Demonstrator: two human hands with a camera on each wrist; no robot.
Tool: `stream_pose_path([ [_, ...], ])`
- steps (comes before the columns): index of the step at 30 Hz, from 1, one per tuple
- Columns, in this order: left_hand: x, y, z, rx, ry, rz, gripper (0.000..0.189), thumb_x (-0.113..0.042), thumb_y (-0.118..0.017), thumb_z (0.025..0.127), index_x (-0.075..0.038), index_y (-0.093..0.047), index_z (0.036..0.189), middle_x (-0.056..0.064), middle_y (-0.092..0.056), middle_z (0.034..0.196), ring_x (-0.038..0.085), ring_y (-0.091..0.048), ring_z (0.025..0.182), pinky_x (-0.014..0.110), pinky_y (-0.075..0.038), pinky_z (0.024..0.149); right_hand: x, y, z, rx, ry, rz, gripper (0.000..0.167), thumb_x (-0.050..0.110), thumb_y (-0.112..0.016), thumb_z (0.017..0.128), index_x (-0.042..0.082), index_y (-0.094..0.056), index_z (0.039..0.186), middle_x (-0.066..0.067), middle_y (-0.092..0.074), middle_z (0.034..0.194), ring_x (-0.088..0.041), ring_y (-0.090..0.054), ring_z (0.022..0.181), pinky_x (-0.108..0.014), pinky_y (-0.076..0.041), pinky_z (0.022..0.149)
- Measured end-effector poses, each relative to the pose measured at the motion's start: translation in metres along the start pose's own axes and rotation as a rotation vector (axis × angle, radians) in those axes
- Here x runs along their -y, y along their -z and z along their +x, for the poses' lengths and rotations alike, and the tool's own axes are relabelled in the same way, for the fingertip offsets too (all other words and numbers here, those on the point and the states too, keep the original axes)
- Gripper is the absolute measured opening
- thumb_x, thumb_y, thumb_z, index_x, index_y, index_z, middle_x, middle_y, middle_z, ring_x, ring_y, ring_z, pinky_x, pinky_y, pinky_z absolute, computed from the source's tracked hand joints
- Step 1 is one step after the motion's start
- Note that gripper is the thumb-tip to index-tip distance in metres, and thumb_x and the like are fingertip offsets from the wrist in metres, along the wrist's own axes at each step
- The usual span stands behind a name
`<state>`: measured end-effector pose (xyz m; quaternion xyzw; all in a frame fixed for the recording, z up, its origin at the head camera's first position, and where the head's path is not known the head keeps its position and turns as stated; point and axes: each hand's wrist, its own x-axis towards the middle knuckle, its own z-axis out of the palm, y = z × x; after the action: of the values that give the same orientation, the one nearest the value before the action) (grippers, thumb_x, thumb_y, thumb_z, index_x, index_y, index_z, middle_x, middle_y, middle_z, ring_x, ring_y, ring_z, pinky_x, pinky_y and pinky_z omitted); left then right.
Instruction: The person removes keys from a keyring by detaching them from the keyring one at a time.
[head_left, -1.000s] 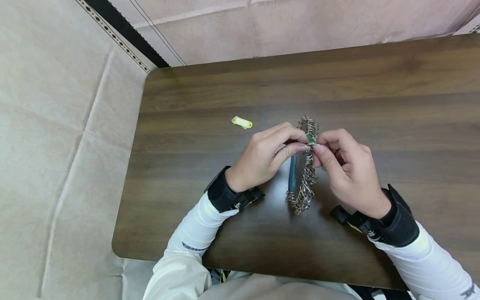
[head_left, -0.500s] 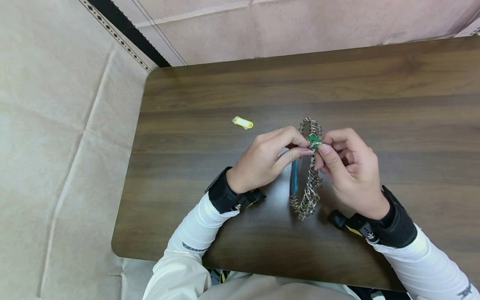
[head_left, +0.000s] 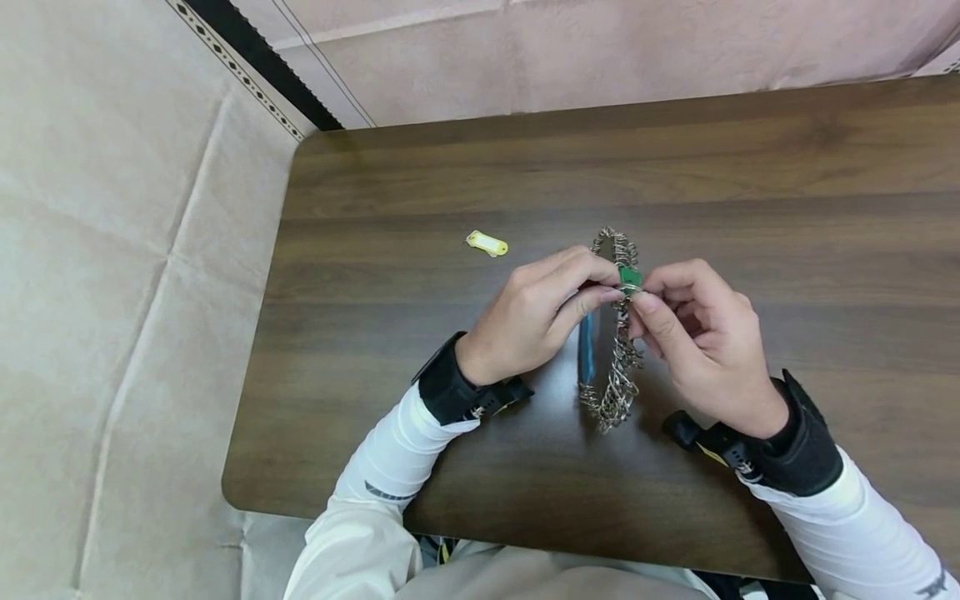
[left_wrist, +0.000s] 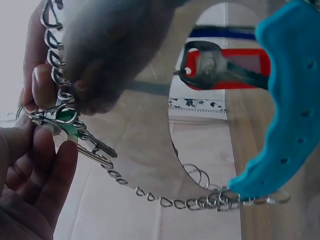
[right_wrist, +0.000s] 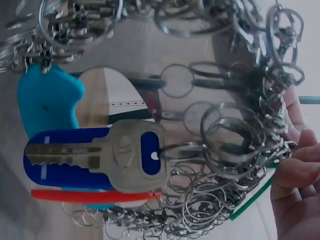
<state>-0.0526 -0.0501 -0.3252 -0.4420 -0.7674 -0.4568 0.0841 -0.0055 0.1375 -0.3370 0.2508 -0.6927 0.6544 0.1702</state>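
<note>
Above wood-grained table (head_left: 405, 192), left hand (head_left: 525, 312), right hand (head_left: 701, 342): grip pinched on thin metal ring (head_left: 631, 288).

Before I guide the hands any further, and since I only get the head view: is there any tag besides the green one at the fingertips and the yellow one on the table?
Observer: Yes. The right wrist view shows a blue tag with a key lying against it.
Operator: Is that the only extra one?
Observer: No, a red tag shows edge-on just below it in that picture.
Operator: And the turquoise handle, is it as straight as it looks from above?
Observer: No, the left wrist view shows it curved, with a wavy inner edge.
</note>
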Motion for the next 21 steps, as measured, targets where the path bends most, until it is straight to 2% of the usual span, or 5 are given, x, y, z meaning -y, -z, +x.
stream_pose_path([
  [6, -0.0014, 0.0006, -0.001, -0.007, 0.009, -0.018, 0.007, -0.004, -0.062, 0.099, 0.002, -0.065, 0.102, 0.009, -0.067, 0.095, 0.011, -0.06, 0.088, 0.018, -0.051, 0.084, 0.0003, 0.0034, 0.0003, 0.047, 0.004, -0.02, 0.036, 0.02, -0.058, 0.104, -0.014, -0.053, 0.094, 0.005, -0.059, 0.074, 0.0, -0.045, 0.056, -0.016, -0.036, 0.047],
  [12, -0.0027, 0.0013, -0.0007, 0.003, -0.002, -0.013, 0.007, -0.004, -0.062, 0.099, 0.002, -0.065, 0.102, 0.009, -0.067, 0.095, 0.012, -0.059, 0.087, 0.018, -0.051, 0.084, 0.0008, 0.0044, -0.0001, 0.05, -0.004, -0.051, 0.037, 0.023, -0.058, 0.104, -0.013, -0.055, 0.093, 0.003, -0.057, 0.073, 0.001, -0.048, 0.059, -0.014, -0.038, 0.048],
  [16, -0.0029, 0.0007, -0.0002, 0.009, -0.004, -0.011, 0.007, -0.005, -0.062, 0.099, 0.001, -0.065, 0.102, 0.008, -0.066, 0.094, 0.012, -0.059, 0.087, 0.018, -0.05, 0.084, 0.0019, 0.0057, -0.0003, 0.044, -0.021, -0.113, 0.041, 0.03, -0.058, 0.104, -0.01, -0.058, 0.092, 0.006, -0.055, 0.074, 0.002, -0.049, 0.063, -0.012, -0.039, 0.052],
  [21, -0.0031, 0.0003, 0.0001, 0.016, 0.003, -0.004, 0.007, -0.005, -0.063, 0.099, 0.0, -0.065, 0.101, 0.007, -0.065, 0.093, 0.011, -0.058, 0.085, 0.018, -0.049, 0.081, 0.0007, 0.0071, -0.0009, 0.059, -0.009, -0.204, 0.046, 0.038, -0.055, 0.104, -0.007, -0.059, 0.093, 0.005, -0.052, 0.073, 0.002, -0.043, 0.062, -0.013, -0.033, 0.055],
])
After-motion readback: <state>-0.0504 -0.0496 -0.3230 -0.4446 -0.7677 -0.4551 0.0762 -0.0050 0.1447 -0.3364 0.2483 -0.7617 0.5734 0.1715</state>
